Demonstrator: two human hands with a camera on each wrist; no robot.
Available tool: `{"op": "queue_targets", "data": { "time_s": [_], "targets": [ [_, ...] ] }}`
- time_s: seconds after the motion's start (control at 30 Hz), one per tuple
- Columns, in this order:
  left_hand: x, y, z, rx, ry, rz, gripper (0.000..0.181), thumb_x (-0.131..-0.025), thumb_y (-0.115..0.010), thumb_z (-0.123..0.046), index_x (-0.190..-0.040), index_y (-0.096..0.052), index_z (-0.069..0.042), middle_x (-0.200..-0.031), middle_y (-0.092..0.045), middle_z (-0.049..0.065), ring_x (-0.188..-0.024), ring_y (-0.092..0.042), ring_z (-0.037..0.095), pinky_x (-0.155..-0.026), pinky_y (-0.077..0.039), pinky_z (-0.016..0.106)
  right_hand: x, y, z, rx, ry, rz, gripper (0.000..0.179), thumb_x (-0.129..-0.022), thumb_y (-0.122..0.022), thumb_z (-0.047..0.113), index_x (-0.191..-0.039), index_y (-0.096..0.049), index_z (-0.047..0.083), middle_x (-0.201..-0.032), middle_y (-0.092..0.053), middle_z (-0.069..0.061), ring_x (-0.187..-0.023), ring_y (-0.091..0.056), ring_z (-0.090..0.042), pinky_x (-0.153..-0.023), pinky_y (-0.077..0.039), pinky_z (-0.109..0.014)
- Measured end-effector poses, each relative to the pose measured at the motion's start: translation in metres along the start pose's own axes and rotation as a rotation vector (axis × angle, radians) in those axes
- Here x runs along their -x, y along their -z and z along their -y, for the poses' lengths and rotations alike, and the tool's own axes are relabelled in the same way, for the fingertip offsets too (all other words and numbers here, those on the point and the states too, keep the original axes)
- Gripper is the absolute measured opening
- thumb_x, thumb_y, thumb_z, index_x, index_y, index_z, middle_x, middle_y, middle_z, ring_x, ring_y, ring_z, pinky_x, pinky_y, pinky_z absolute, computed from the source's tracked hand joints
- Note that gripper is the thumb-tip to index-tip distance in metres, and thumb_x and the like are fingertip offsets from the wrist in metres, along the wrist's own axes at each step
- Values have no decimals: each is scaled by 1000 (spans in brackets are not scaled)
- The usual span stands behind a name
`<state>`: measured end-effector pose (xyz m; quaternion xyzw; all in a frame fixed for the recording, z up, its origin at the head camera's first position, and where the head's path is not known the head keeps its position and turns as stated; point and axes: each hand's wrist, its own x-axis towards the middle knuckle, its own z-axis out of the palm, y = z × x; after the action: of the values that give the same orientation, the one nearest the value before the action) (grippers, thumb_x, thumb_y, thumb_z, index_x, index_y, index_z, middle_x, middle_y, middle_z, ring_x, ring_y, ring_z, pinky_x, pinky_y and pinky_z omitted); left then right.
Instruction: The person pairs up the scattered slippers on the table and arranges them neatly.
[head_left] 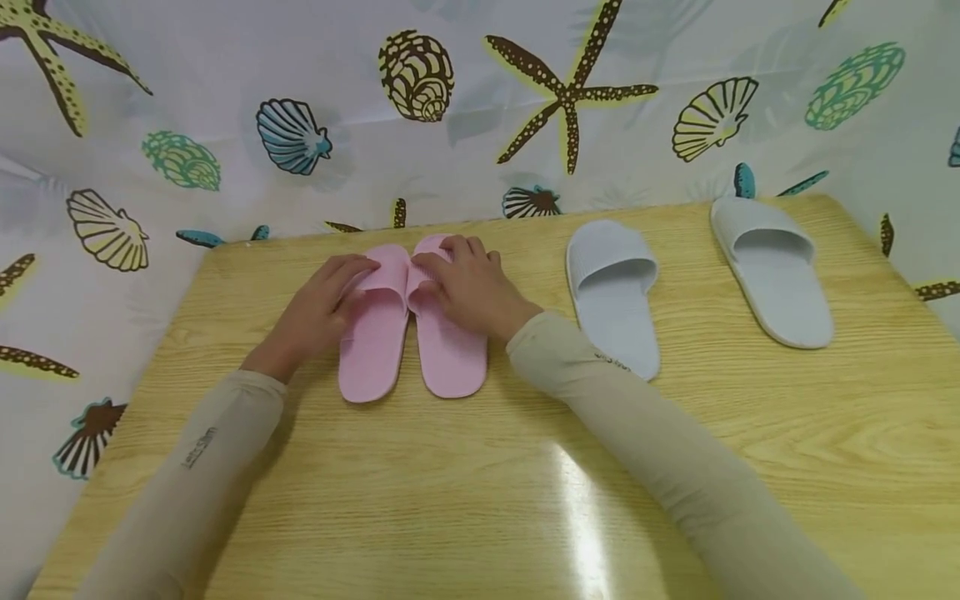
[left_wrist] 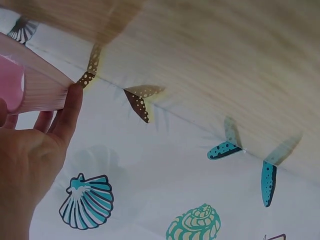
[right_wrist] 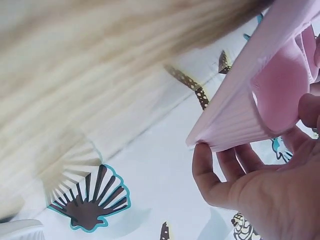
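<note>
A pair of pink slippers lies side by side on the wooden table, toes toward the back and touching near the straps. My left hand (head_left: 318, 304) grips the left pink slipper (head_left: 369, 354) over its strap, from the outer side. In the left wrist view, its fingers reach the toe end of the slipper (left_wrist: 42, 90), with the thumb at the strap's opening. The right pink slipper (head_left: 453, 358) is gripped by my right hand (head_left: 476, 287) from above. Fingertips press along its ribbed strap (right_wrist: 235, 125) in the right wrist view, the thumb by the opening.
Right of the pink pair stands a white slipper (head_left: 615, 308), partly behind my right sleeve. Another white slipper (head_left: 783, 275) lies apart, near the table's (head_left: 420, 500) back right corner. A curtain (head_left: 465, 167) printed with shells and starfish hangs along the back and sides.
</note>
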<state>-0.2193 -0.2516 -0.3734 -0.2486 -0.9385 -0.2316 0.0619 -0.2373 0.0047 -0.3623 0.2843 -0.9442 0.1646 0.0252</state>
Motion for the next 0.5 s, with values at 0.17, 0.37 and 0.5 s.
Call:
{"op": "queue_targets", "data": {
  "time_s": [0.17, 0.37, 0.5],
  "targets": [
    [-10, -1, 5, -6, -17, 7, 50, -95, -45, 4, -142, -49, -12, -146, -46, 13, -139, -42, 34, -117, -33, 55, -8, 1, -7, -18, -6, 32, 46, -103, -45, 50, -145, -49, 32, -148, -40, -14, -136, -37, -33, -101, -38, -54],
    [-22, 0, 14, 4, -9, 14, 49, -94, -43, 4, -141, -49, -11, -145, -47, 14, -138, -42, 34, -118, -31, 54, -21, 0, -15, -53, -12, 44, 45, -103, -46, 50, -145, -49, 33, -147, -42, -13, -136, -37, -33, -102, -36, -53],
    [-28, -2, 20, 15, 23, 43, 51, -94, -41, 4, -142, -48, -11, -147, -45, 14, -140, -40, 34, -119, -29, 54, -28, -1, -19, -69, -14, 54, 45, -103, -47, 48, -144, -50, 32, -144, -44, -12, -134, -38, -32, -102, -36, -51]
  ]
}}
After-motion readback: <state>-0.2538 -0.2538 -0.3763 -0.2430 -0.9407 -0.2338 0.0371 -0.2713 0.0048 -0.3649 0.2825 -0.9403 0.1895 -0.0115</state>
